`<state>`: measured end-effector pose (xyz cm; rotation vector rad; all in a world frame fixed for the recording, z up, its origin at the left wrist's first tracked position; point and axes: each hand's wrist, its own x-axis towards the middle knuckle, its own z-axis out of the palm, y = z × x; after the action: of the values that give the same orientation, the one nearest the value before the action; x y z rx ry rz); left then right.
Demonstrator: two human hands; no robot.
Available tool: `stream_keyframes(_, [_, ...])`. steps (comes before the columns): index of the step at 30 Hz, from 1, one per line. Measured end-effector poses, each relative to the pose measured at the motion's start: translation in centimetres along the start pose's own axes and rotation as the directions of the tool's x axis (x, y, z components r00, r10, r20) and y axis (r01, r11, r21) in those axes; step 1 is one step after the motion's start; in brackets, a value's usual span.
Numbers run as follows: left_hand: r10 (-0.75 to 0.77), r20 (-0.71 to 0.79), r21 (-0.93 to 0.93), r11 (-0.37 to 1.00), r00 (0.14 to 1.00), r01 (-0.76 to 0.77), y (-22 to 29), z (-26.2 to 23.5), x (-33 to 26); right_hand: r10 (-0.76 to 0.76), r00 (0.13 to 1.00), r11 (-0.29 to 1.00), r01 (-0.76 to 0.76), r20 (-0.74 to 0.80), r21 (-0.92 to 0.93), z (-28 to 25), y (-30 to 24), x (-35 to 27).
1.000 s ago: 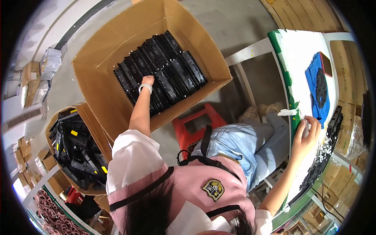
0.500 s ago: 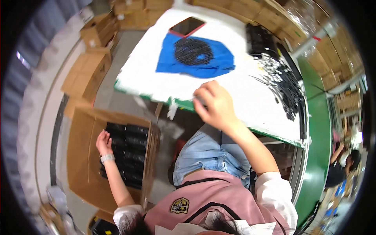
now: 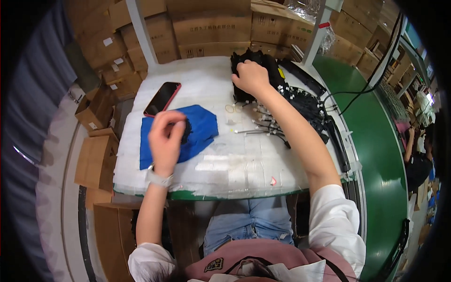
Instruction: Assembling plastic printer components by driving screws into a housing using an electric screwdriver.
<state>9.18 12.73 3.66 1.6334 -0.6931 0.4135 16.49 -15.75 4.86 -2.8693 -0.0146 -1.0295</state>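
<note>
both hands up on the white bench, one at the blue cloth, one at the black pile

left hand (image 3: 165, 136) hovers over the blue cloth (image 3: 199, 134), centre left of the frame, its grip pinched together on a small black part (image 3: 186, 130) at the fingertips. right hand (image 3: 252, 77) lies curled on the heap of black cables (image 3: 300, 101) at upper centre; whether that grip is clamped on one, i cannot tell. a red-edged phone (image 3: 162, 98) lies just beside the cloth, loose white-tipped leads (image 3: 263, 128) between the two hands. done well, i'd say: keep the pinch light, lift one cable clear of the tangle, don't drag the heap.
</note>
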Motion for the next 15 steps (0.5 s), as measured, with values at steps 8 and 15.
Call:
stream_keyframes(8, [0.209, 0.144, 0.208, 0.949, 0.967, -0.236, -3.4, 4.3, 1.6, 0.303, 0.813, 0.883, -0.043, 0.497, -0.468, 6.4, 0.4, 6.0])
stream_keyframes(15, [0.083, 0.105, 0.188, 0.977, 0.991, -0.102, -2.9, 3.7, 2.2, 0.527, 0.642, 0.836, -0.511, 0.557, -0.202, 4.4, 5.0, 8.2])
